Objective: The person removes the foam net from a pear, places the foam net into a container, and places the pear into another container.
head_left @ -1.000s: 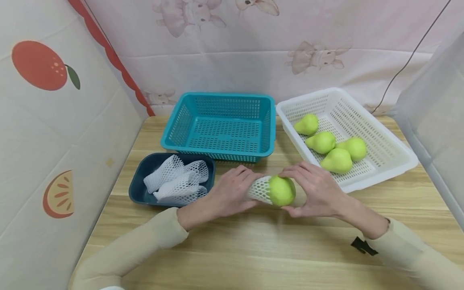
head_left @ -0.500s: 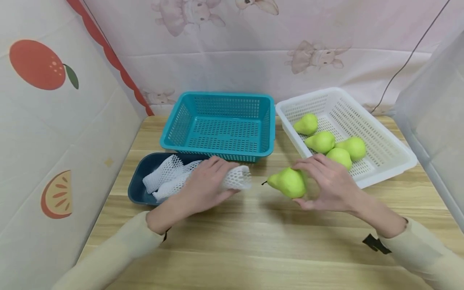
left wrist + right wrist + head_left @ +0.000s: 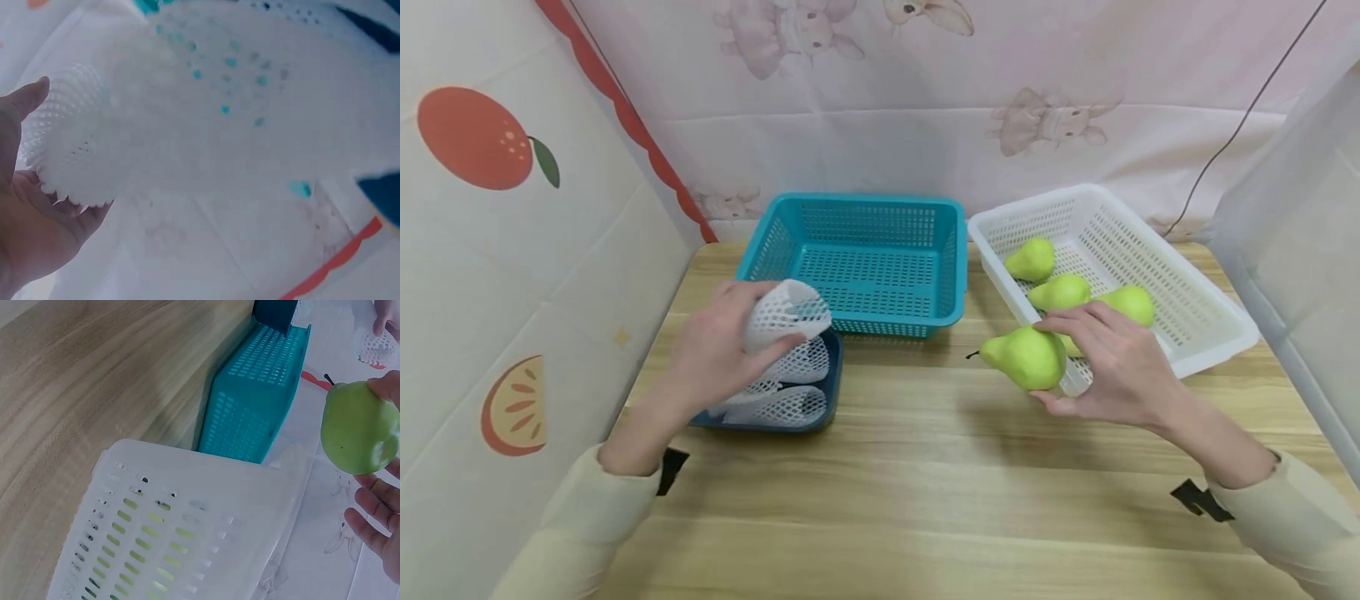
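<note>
A white foam fruit net [image 3: 784,315] is gripped between the thumb and fingers of my left hand [image 3: 718,346], above the dark blue tray [image 3: 833,392] where more foam nets [image 3: 786,406] lie. My right hand [image 3: 1120,367] holds a bare green pear [image 3: 1026,357] by its rounded end, with the dark stem pointing left. This pear [image 3: 359,428] hangs clear of the table beside the white basket [image 3: 1217,354]. In the left wrist view, the foam net [image 3: 69,137] sits against the fingers; a large blurred white shape fills much of that view.
Inside the white basket lie several green pears [image 3: 1030,260], one mostly hidden behind my right hand. The teal basket [image 3: 891,321] stands at the back in the middle, behind the dark tray. Wood tabletop [image 3: 925,492] spreads across the front.
The foam net has come off the pear. My left hand has carried the net leftward over the dark tray, while my right hand has moved slightly right with the pear.
</note>
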The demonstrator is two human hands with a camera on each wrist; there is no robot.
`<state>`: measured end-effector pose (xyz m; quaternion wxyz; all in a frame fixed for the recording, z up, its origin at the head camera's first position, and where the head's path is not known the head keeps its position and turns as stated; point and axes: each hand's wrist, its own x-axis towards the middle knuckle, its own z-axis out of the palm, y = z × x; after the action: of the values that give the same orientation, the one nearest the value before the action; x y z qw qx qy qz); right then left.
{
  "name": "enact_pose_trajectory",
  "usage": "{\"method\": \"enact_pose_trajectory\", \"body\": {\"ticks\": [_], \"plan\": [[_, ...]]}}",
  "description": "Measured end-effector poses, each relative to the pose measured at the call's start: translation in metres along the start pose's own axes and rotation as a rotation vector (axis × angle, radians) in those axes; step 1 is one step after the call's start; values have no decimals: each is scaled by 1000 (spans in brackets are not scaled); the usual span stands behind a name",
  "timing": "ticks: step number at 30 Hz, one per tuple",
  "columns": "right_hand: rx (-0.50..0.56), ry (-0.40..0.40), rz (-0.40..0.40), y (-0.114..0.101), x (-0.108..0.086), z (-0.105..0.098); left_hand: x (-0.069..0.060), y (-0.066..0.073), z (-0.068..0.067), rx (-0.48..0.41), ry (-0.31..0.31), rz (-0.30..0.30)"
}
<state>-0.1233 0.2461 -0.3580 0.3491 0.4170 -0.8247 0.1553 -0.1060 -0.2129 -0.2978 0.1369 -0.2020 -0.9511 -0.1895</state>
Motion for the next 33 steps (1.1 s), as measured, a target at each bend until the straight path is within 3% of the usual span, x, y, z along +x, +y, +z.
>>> {"method": "enact_pose_trajectory", "body": {"ticks": [9, 13, 18, 26, 33], "plan": [[-4, 6, 8, 1, -2, -3, -5, -12, -23, -37, 154, -27], [-20, -6, 21, 4, -3, -5, -8, -22, -26, 5, 158, -66], [-34, -7, 23, 12, -5, -8, -15, -42, -22, 82, 81, -142], [-59, -6, 38, 24, -5, -17, -26, -74, -4, 160, -139, -272], [-96, -69, 88, 35, -9, -25, -33, -91, 8, 193, -208, -318]]}}
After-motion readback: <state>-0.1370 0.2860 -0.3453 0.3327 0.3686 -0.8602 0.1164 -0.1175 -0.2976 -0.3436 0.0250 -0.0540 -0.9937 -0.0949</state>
